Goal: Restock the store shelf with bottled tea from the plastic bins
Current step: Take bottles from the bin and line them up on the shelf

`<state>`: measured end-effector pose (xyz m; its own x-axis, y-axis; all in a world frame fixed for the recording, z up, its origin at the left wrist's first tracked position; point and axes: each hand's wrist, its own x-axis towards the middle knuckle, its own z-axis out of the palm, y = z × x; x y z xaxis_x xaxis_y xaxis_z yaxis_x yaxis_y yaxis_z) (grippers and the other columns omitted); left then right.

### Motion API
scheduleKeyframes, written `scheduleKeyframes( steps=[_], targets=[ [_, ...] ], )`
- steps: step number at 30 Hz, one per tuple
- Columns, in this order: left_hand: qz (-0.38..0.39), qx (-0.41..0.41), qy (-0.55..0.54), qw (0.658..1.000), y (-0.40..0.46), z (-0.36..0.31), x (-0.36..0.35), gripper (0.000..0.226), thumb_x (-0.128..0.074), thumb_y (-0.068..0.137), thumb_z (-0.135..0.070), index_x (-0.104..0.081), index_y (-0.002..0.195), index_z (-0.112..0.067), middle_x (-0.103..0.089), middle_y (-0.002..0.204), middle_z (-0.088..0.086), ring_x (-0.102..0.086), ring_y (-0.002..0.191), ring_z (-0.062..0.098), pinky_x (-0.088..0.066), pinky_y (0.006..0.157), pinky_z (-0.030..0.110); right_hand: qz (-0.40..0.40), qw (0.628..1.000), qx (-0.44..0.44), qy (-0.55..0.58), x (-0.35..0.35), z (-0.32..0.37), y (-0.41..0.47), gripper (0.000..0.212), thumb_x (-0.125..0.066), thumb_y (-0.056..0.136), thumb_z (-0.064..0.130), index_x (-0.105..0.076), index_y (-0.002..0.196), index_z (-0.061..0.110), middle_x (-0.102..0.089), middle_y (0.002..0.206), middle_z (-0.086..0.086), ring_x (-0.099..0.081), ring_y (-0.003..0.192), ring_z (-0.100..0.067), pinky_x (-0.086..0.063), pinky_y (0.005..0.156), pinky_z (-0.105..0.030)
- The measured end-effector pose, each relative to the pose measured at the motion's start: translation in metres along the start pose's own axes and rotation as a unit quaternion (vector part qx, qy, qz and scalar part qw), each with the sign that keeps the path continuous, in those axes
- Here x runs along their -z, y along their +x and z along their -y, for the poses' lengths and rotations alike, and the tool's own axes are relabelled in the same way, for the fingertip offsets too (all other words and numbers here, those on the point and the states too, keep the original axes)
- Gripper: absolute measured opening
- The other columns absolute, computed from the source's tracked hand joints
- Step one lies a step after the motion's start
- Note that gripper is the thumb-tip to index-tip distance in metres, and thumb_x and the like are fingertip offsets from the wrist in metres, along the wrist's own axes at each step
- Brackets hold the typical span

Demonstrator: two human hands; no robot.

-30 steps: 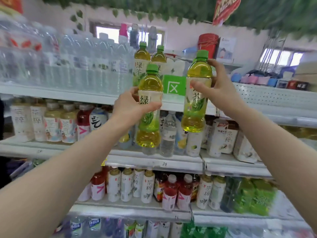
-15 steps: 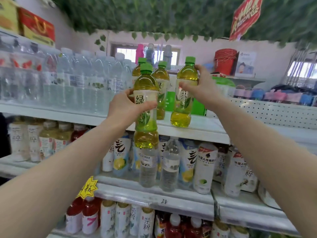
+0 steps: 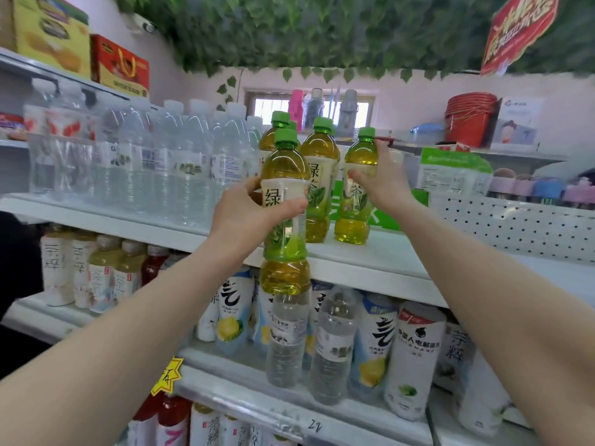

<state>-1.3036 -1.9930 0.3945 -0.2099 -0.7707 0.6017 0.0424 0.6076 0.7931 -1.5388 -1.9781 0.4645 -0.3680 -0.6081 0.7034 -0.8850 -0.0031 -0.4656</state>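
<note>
The right hand (image 3: 383, 181), gripping one tea bottle (image 3: 355, 201), had just set it on the shelf (image 3: 370, 255). At nine o'clock of it, the left hand (image 3: 248, 217) clasped the second bottle (image 3: 283, 214), not yet shelved.

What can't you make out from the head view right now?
- Plastic bins: outside the head view's frame.
- Rear green tea bottle: only its cap shows behind the bottle in the left hand.
- Right hand bottle: base contact with the shelf unclear.
- Water bottles: labels blurred.

We count five green tea bottles (image 3: 284, 217), green caps: two in our hands, three behind them on the shelf. Two boxes (image 3: 48, 30) up top, one red hanging sign (image 3: 518, 30), one red bucket stack (image 3: 468, 119). Water bottles (image 3: 180, 162) too blurred to count.
</note>
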Motion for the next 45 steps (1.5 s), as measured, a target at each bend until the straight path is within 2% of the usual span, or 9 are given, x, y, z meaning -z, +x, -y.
scheduleKeyframes(
  steps=[8, 12, 16, 19, 24, 28, 31, 36, 45],
  targets=[
    [0.007, 0.002, 0.009, 1.0, 0.0, -0.003, -0.003, 0.042, -0.086, 0.065, -0.04, -0.069, 0.102, -0.029, -0.074, 0.09, -0.01, -0.07, 0.082, 0.002, -0.057, 0.073, 0.025, -0.009, 0.999, -0.022, -0.04, -0.005, 0.001, 0.003, 0.077, -0.06, 0.098, 0.032, -0.013, 0.157, 0.02, -0.044, 0.147, -0.017, -0.043, 0.134, -0.035, -0.037, 0.107, -0.048],
    [0.028, 0.004, 0.024, 0.999, -0.009, -0.003, -0.002, 0.051, -0.087, 0.063, -0.042, -0.068, 0.108, -0.028, -0.073, 0.094, -0.008, -0.07, 0.087, 0.006, -0.059, 0.08, 0.033, -0.103, 0.991, 0.085, 0.022, 0.008, 0.03, -0.04, 0.049, -0.055, 0.099, 0.033, -0.041, 0.143, 0.016, -0.056, 0.13, -0.006, -0.055, 0.117, -0.019, -0.046, 0.102, -0.038],
    [0.049, 0.005, 0.041, 0.998, -0.024, -0.001, -0.007, 0.059, -0.085, 0.054, -0.052, -0.067, 0.106, -0.03, -0.074, 0.089, -0.008, -0.07, 0.084, 0.009, -0.059, 0.081, 0.039, 0.078, 0.983, 0.067, 0.154, 0.012, 0.072, -0.101, 0.054, -0.053, 0.091, 0.061, -0.053, 0.131, 0.026, -0.064, 0.113, 0.01, -0.061, 0.098, -0.001, -0.051, 0.085, -0.025],
    [0.068, 0.001, 0.067, 0.995, -0.038, 0.0, -0.01, 0.068, -0.083, 0.059, -0.054, -0.063, 0.118, -0.027, -0.07, 0.096, -0.008, -0.066, 0.091, 0.011, -0.055, 0.076, 0.032, 0.089, 0.986, 0.043, 0.136, 0.013, 0.08, -0.123, 0.054, -0.07, 0.082, 0.056, -0.052, 0.126, 0.032, -0.064, 0.108, 0.015, -0.06, 0.096, 0.002, -0.048, 0.082, -0.019],
    [0.116, -0.013, 0.087, 0.989, -0.056, 0.001, -0.01, 0.058, -0.081, 0.065, -0.056, -0.057, 0.113, -0.035, -0.065, 0.099, -0.02, -0.06, 0.093, 0.001, -0.051, 0.08, 0.026, 0.085, 0.989, -0.002, 0.119, 0.023, 0.08, -0.139, 0.051, -0.077, 0.079, 0.045, -0.058, 0.122, 0.026, -0.069, 0.102, 0.012, -0.065, 0.095, -0.006, -0.055, 0.086, -0.033],
    [0.156, -0.048, 0.09, 0.982, -0.041, -0.009, -0.001, 0.073, -0.068, 0.074, -0.066, -0.052, 0.136, -0.029, -0.065, 0.112, -0.015, -0.061, 0.103, 0.003, -0.052, 0.092, 0.031, 0.059, 0.987, 0.004, 0.146, 0.058, 0.088, -0.119, 0.043, -0.077, 0.082, 0.036, -0.06, 0.117, 0.018, -0.071, 0.098, 0.006, -0.069, 0.09, -0.012, -0.058, 0.075, -0.033],
    [0.132, -0.086, 0.164, 0.974, -0.027, -0.008, 0.003, 0.072, -0.057, 0.084, -0.065, -0.047, 0.143, -0.026, -0.059, 0.132, -0.007, -0.056, 0.117, 0.011, -0.046, 0.102, 0.039, 0.018, 0.986, 0.002, 0.165, 0.086, 0.093, -0.087, 0.053, -0.077, 0.082, 0.037, -0.055, 0.124, 0.014, -0.071, 0.106, -0.003, -0.07, 0.096, -0.021, -0.059, 0.084, -0.045],
    [0.145, -0.122, 0.327, 0.926, -0.017, 0.005, -0.006, 0.068, -0.051, 0.093, -0.055, -0.034, 0.151, -0.022, -0.036, 0.153, 0.004, -0.037, 0.138, 0.023, -0.035, 0.112, 0.043, 0.01, 0.99, 0.014, 0.137, 0.089, 0.087, -0.053, 0.06, -0.075, 0.085, 0.032, -0.046, 0.134, 0.011, -0.068, 0.11, -0.003, -0.068, 0.098, -0.02, -0.057, 0.088, -0.044],
    [0.172, -0.155, 0.411, 0.882, -0.009, 0.029, -0.027, 0.068, -0.047, 0.096, -0.051, -0.029, 0.152, -0.015, -0.027, 0.157, 0.006, -0.031, 0.141, 0.025, -0.027, 0.114, 0.036, 0.014, 0.998, 0.021, 0.065, 0.048, 0.046, -0.032, 0.076, -0.074, 0.083, 0.045, -0.036, 0.144, 0.022, -0.06, 0.133, -0.005, -0.057, 0.122, -0.026, -0.047, 0.102, -0.054]
  ],
)
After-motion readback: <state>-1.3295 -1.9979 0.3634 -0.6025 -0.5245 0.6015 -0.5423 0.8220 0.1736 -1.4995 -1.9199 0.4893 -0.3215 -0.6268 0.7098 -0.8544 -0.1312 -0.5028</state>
